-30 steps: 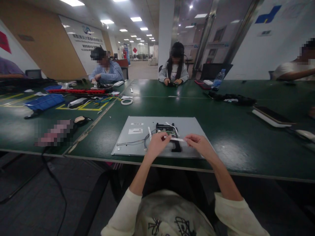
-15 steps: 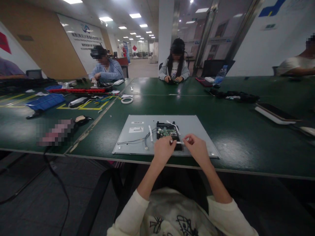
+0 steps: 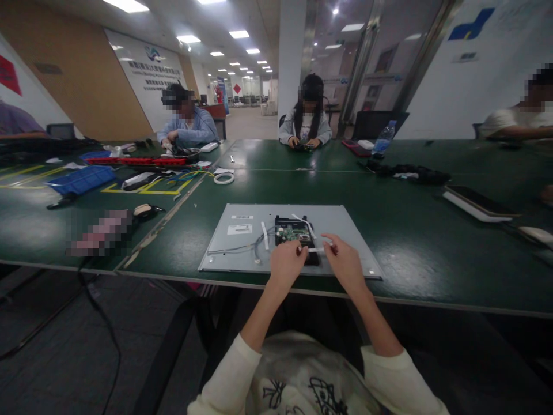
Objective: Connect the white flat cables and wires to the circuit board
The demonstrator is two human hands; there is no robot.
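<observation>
A short strip of white tape [image 3: 316,249] is stretched between my two hands. My left hand [image 3: 287,260] pinches its left end, and the right end is between the fingers of my right hand [image 3: 347,262], whose index finger is raised. Both hands are over the lower part of a black frame [image 3: 313,259] with a green circuit board [image 3: 290,234] in it. Under these lies a flat grey display panel [image 3: 345,227]. One white strip [image 3: 265,235] is on the panel across the grey cables [image 3: 237,249]; another strip [image 3: 303,223] crosses the frame's upper right.
A tape roll [image 3: 223,178] and small wrench [image 3: 232,159] lie beyond the panel. Left are a blue tray [image 3: 80,180], coloured wires [image 3: 181,176] and a blurred pink item [image 3: 101,231]. A phone on a white box [image 3: 477,203] lies right. Several people sit around the green table [image 3: 415,248].
My right index finger has lifted and straightened, while the thumb side stays at the strip. My left hand holds nearly the same place. The whole view has shifted slightly.
</observation>
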